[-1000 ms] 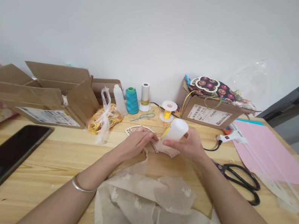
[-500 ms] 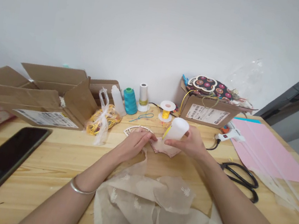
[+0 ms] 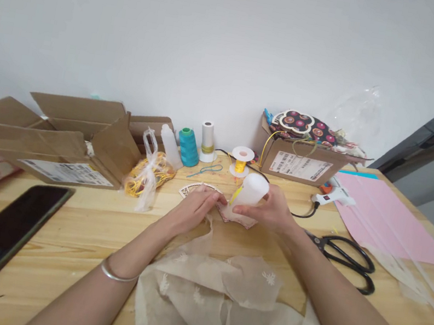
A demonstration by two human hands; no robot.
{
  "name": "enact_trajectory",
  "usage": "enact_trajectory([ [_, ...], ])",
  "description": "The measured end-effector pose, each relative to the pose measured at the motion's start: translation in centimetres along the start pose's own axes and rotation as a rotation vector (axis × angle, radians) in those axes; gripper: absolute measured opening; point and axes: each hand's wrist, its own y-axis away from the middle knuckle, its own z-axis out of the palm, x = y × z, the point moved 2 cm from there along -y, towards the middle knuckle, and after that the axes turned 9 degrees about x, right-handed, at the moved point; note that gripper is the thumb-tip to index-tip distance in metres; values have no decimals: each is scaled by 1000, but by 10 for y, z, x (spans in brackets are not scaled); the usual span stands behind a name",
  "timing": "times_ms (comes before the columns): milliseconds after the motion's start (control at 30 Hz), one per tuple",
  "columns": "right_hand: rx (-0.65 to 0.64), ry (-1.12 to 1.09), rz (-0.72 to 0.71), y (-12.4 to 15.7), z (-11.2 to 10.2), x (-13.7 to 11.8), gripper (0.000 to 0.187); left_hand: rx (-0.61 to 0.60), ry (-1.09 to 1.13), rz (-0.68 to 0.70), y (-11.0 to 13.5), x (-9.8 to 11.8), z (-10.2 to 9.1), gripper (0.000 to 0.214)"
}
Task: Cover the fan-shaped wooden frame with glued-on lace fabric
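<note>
- Bottle (image 3: 253, 190): white, tilted, base raised, lower end over the pink-edged panel (image 3: 239, 218). I cannot tell from here whether its tip touches.
- Cloth (image 3: 203, 296): sheer, pale, with white sprigs. I find it heaped at the near side of the table (image 3: 82, 242), between my forearms.
- Bangle (image 3: 117, 275): silver, near my left wrist.
- Phone (image 3: 0, 237): dark screen up, flat, well to the left.
- Scissors (image 3: 345, 256): black handles, lying just right of my right forearm, which passes close to the blades.
- Left hand (image 3: 194, 210): palm down, fingers together, fingertips at the panel's left end. I cannot tell whether they pinch it or only press.
- Right hand (image 3: 273, 212): closed around the bottle, thumb on its near side.
- Lattice (image 3: 186, 190): pale, curved, showing beyond my left hand. I cannot confirm whether it joins the panel.
- Paper (image 3: 390, 219): pink, flat at the right, beside the power strip (image 3: 333, 197).
- Back row, left to right: open carton (image 3: 62, 145), bagged yellow cord (image 3: 160, 175), second bottle (image 3: 170, 146), teal thread cone (image 3: 189, 148), white roll (image 3: 206, 141), yellow spool (image 3: 240, 166), filled box (image 3: 304, 163).
- Wall (image 3: 221, 35): plain, pale, behind everything listed.
</note>
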Motion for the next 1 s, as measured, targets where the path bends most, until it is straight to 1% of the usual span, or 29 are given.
enact_trajectory([
  [100,7,3,23,0,0,0,35,1,10,-3,0,0,0,46],
  [200,53,-24,61,-2,-7,0,36,-6,25,2,0,0,0,46],
  [300,132,-179,123,-6,-15,0,37,-2,25,-1,1,-1,1,45],
  [367,213,-274,157,-11,-20,-3,39,-3,36,0,2,-1,1,44],
  [400,250,-296,165,-13,-24,-6,40,-2,47,5,2,-1,1,44],
  [467,284,-270,171,-16,-29,-13,38,1,69,22,2,0,1,44],
  [600,272,-63,159,-7,-34,-25,36,15,44,60,1,1,0,38],
  [700,312,53,137,9,-31,-20,37,14,-28,109,3,1,3,23],
  [733,314,69,130,14,-29,-16,36,12,-54,122,5,1,4,23],
  [767,309,73,121,18,-28,-11,35,11,-80,126,6,1,6,28],
  [867,237,70,98,24,-26,0,31,1,-153,107,10,4,12,42],
  [1000,184,59,78,25,-28,2,30,-3,-204,101,11,7,16,43],
])
